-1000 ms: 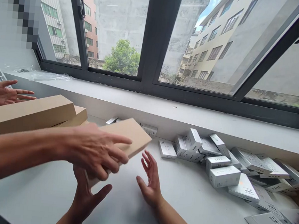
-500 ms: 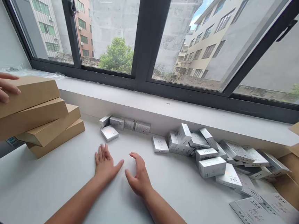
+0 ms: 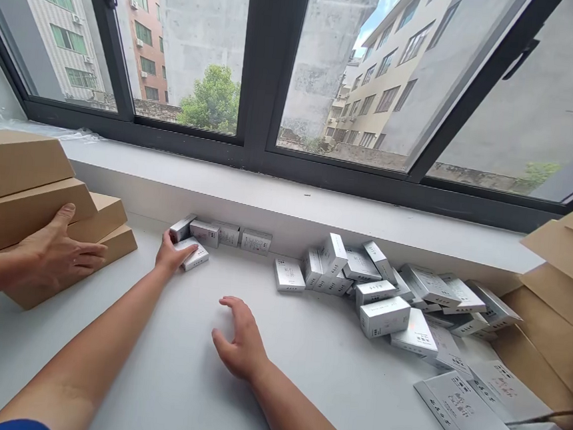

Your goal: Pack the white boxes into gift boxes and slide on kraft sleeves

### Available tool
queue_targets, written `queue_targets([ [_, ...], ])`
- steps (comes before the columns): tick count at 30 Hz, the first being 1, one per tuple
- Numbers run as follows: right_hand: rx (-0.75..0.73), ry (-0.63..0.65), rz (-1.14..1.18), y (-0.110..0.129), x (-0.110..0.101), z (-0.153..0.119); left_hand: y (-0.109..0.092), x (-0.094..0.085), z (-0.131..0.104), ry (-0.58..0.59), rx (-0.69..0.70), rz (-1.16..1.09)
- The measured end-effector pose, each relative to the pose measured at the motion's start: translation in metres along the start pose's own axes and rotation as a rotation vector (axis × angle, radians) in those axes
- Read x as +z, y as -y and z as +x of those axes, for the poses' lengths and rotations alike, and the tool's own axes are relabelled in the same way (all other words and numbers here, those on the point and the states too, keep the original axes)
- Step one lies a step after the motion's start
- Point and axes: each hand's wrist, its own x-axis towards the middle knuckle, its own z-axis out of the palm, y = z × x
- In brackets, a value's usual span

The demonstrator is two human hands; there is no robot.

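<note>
Tabletop [image 3: 183, 366], smooth and white, leaves room around the loosely curled, empty right hand [image 3: 241, 340]; near the white back ledge [image 3: 317, 208], the left hand [image 3: 167, 256] thumbs a flat silvery cardboard box's edge [image 3: 196, 259], grip unclear.

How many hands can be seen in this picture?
3. The wearer's left hand is at a silver box; the right hand is open over the white table; another person's hand is against the stacked brown boxes. More could be hidden behind the boxes.

Dark-framed windows [image 3: 263, 72], white sill [image 3: 347, 210] (daylit)
</note>
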Motion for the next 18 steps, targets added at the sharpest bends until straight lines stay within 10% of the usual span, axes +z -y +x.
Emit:
queue_targets([
  [18, 0.081, 0.073, 0.011, 0.004, -0.003, 0.0, 0.018, -0.014, 0.004, -0.363, -0.11, -0.456],
])
